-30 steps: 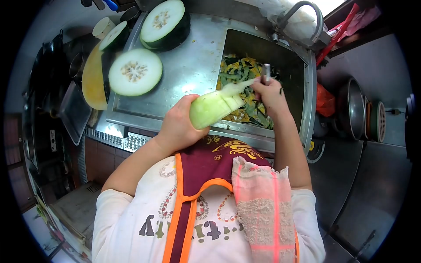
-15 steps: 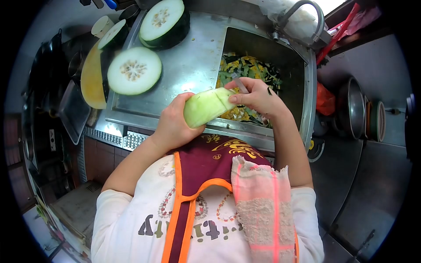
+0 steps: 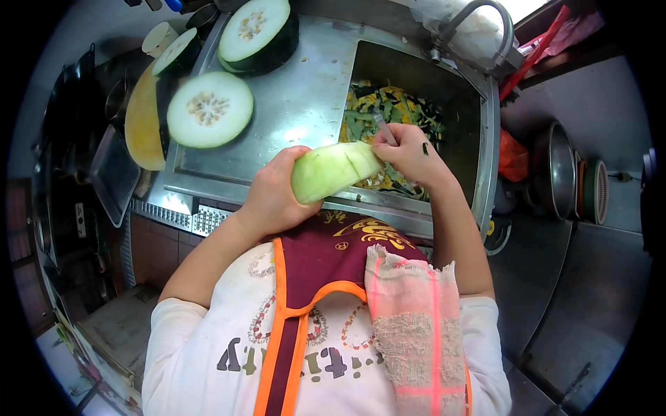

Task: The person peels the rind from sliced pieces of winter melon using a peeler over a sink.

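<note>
My left hand [image 3: 272, 186] is wrapped round the thick end of a peeled, pale green piece of winter melon [image 3: 331, 170], held above the front edge of the sink. At the melon's narrow right end, my right hand [image 3: 411, 151] is closed on a narrow grey tool that looks like a peeler [image 3: 385, 130]. Its grey end sticks up past the fingers, and the rest is hidden in the hand. A cut line crosses the melon near this end. A dark green scrap [image 3: 425, 148] clings to the back of my right hand.
Green and yellow peelings [image 3: 399, 114] lie in the sink basin [image 3: 463, 132] under a curved faucet [image 3: 479, 10]. On the steel drainboard [image 3: 305, 90] are a round melon slice [image 3: 210, 109] and a large cut melon [image 3: 257, 38]. A yellow wedge [image 3: 144, 121] stands left; metal bowls [image 3: 555, 170] stand right.
My right hand has shifted slightly away from the melon's end, and the grey tool now points more upward. The melon's narrow end has turned a little to the right.
</note>
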Tool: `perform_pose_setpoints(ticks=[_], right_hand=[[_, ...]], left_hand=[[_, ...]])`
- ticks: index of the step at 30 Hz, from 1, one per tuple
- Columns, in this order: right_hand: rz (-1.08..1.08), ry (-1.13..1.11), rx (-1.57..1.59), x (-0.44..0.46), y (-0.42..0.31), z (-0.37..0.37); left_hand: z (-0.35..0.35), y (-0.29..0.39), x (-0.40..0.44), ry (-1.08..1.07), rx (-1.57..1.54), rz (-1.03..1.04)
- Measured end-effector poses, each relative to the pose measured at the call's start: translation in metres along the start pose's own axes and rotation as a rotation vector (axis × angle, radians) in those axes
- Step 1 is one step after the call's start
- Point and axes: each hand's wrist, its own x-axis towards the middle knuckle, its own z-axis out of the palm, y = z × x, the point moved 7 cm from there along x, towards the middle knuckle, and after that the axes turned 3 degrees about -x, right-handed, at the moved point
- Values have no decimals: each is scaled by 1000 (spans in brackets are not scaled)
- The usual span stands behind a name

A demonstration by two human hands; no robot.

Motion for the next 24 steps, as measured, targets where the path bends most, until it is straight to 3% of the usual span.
perform_pose_setpoints(ticks=[4,5,8,14,18,22,23,24], right_hand=[[29,394,-240,20,57,-26],[132,400,-155,21,63,-29],[235,233,368,15,58,-18],[107,-228,380,7,37,21],[50,-196,476,8,32,19],[68,12,434,12,43,3],[100,163,524,19,62,-9],[165,289,338,21,76,-23]], left_hand=[[-3,0,1,2,-30,-19],[-3,-1,1,3,-32,-18],[-3,-2,1,-1,-31,-20],[-4,-2,1,-26,-39,-24],[-3,0,-3,-77,-76,10],[-2,-4,-6,-42,-111,32],[-4,-6,-6,-32,-101,9],[-7,-9,-6,-16,-86,-16]])
